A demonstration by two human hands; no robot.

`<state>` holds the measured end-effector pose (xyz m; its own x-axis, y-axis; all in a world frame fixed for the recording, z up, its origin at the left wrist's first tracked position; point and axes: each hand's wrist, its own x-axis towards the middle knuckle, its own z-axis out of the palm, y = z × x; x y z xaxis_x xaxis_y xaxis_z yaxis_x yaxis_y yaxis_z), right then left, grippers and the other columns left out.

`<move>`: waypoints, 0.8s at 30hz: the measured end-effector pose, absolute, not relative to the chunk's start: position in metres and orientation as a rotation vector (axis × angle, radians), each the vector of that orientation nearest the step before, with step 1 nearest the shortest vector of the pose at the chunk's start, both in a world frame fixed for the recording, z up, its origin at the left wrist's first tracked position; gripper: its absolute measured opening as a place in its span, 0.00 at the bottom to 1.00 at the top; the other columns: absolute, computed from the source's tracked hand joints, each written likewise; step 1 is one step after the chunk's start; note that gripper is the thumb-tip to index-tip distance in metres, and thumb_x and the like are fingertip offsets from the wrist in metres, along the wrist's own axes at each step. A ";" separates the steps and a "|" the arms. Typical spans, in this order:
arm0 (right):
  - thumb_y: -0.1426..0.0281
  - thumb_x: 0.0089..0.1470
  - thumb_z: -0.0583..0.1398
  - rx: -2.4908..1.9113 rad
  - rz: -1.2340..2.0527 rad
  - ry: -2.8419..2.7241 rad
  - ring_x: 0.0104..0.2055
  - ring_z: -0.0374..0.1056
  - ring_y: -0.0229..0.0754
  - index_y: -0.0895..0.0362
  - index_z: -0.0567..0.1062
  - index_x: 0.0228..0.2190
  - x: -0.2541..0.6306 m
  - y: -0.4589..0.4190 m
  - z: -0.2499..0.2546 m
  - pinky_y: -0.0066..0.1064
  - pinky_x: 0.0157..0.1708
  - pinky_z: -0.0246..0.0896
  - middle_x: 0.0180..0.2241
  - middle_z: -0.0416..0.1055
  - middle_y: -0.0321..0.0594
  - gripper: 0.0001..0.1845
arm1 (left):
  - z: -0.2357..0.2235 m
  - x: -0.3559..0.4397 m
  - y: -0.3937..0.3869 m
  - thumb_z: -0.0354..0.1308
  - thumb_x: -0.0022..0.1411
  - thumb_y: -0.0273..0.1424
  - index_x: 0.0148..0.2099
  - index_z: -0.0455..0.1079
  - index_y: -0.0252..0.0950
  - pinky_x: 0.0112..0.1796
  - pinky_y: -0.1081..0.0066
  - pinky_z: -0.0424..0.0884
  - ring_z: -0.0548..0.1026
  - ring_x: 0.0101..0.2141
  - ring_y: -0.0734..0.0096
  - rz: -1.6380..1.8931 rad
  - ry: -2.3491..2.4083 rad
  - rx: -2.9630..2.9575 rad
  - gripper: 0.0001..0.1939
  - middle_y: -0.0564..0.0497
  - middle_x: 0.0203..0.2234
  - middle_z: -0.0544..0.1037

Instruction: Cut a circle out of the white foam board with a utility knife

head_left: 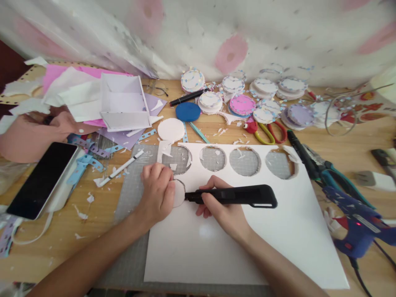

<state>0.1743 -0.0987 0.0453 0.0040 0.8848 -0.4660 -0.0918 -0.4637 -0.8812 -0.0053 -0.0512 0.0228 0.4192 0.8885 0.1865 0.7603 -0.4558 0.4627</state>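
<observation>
Head view: a white foam board (192, 255) on a grey cutting mat (130, 247) has four round holes (245, 161) cut, a fifth circle (179, 194) seemingly unfinished, left-hand fingers (169, 194) bunched together against it, right-hand fingers (213, 202) pinching a black plastic knife (241, 195).

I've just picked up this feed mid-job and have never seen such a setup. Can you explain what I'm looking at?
There is no machine here: these are a person's two bare hands, seen in one picture from a camera worn on the head, looking forward and down.

The right hand holds a black cutter, its tip at the edge of a white round. The left hand rests on that round. Below them, a white board with round openings along its far side lies over a grey mat on a wooden table.

At the left are a phone and an open white box; at the right, pliers and a blue glue gun.
</observation>
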 end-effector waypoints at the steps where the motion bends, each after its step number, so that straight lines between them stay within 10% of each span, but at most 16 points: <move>1: 0.71 0.45 0.57 -1.489 1.577 -0.849 0.17 0.62 0.35 0.54 0.64 0.25 0.174 -0.098 0.046 0.25 0.18 0.57 0.14 0.70 0.31 0.04 | 0.023 -0.005 -0.051 0.39 0.62 0.29 0.31 0.57 0.39 0.40 0.54 0.58 0.63 0.36 0.57 0.606 1.422 2.372 0.09 0.46 0.29 0.66; 18: 0.69 0.50 0.56 -1.216 1.345 -0.660 0.15 0.58 0.35 0.55 0.67 0.30 0.201 -0.094 0.032 0.26 0.17 0.48 0.13 0.67 0.30 0.03 | 0.034 -0.017 -0.048 0.47 0.63 0.32 0.38 0.67 0.36 0.47 0.56 0.62 0.66 0.42 0.59 0.518 1.296 2.386 0.08 0.46 0.37 0.70; 24: 0.66 0.52 0.57 -1.299 1.207 -0.695 0.17 0.58 0.36 0.54 0.66 0.33 0.195 -0.100 0.023 0.28 0.20 0.50 0.14 0.65 0.27 0.06 | 0.053 -0.017 -0.066 0.59 0.55 0.43 0.52 0.67 0.32 0.49 0.48 0.63 0.67 0.49 0.45 0.292 1.265 2.694 0.27 0.37 0.47 0.71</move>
<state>0.1946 -0.1001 0.0234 0.2896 0.9294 -0.2288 -0.2684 -0.1506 -0.9515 -0.0172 -0.0662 0.0529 0.6251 0.7727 0.1109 0.7433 -0.6325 0.2178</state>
